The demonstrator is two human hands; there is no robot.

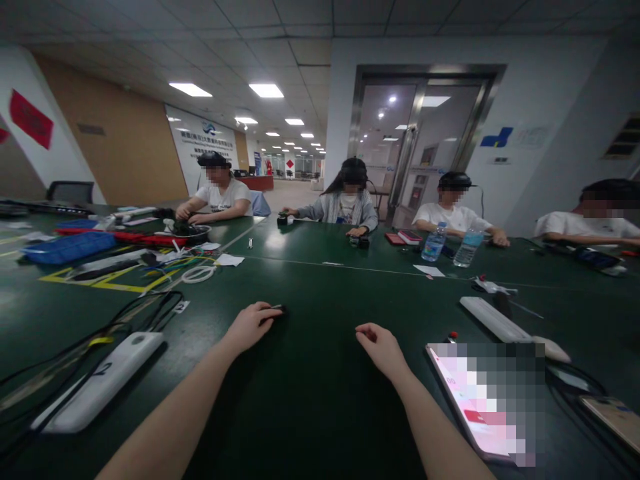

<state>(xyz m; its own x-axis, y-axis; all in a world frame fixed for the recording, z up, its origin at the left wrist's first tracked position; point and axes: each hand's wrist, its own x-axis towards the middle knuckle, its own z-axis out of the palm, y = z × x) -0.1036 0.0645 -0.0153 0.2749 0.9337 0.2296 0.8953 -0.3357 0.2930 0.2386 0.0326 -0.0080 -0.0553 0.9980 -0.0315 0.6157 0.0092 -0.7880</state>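
While a small dark object [283, 309] is held at the fingertips of the left hand [250, 328], just above or against the green table [310, 380], the right hand [384, 351] is held well apart from it, with its fingers loosely curled and only a narrow gap left at the thumb; whether anything is enclosed there cannot be told. The object is pointed toward the space between the two hands, and its exact kind cannot be made out.

To the left of the left hand, a white power strip [107, 380] marked "2" is laid beside black cables [115, 320]. Beyond that hand, a coiled white cable [197, 274] and a blue tray [70, 249] are seen. Near the right hand, on its outer side, a lit phone [467, 407] is laid, partly blurred out, and beyond it another white strip [493, 319] is placed. Farther beyond the right hand, two water bottles [434, 245] are stood upright. Across the table from both hands, four people [350, 203] are seated, headgear being worn by each.
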